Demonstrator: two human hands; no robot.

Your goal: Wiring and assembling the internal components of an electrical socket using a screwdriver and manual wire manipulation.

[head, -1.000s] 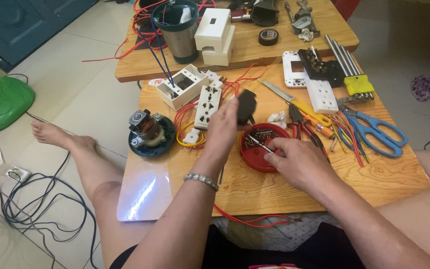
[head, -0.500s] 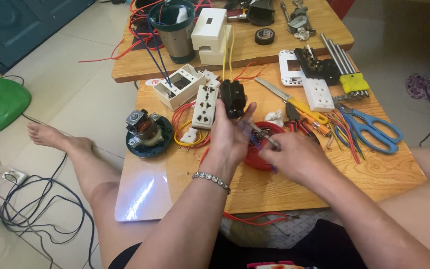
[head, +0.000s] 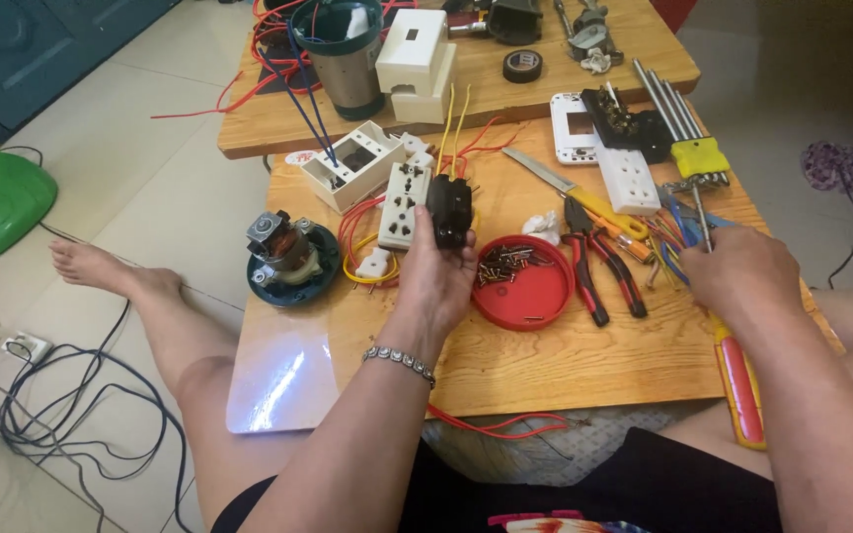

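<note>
Black socket module [head: 449, 209] is pinched in the left hand [head: 433, 281], fingers curled round its lower half, held upright above the wooden table [head: 584, 355]. Yellow wires [head: 451, 118] run up out of its top, so it is likely kept lifted to leave slack and expose the terminals. It sits just beside the white socket strip [head: 405, 204], not touching as far as can be seen.

Right hand [head: 737, 276] is closed round a screwdriver [head: 733, 365]: metal shaft protrudes above the knuckles, red-and-yellow handle trails down past the wrist. Grip reads as a carry hold, tip up; the tip itself is lost against the clutter, so its type cannot be told.

Red dish [head: 525, 288] of small screws is set between the two hands, within reach of both. Red-handled pliers [head: 599, 266] are laid just right of it. Small motor [head: 283, 252] is parked in a dark round base at the table's left edge, well apart from the work. Blue scissors [head: 678, 242] are partly hidden behind the right hand.
</note>
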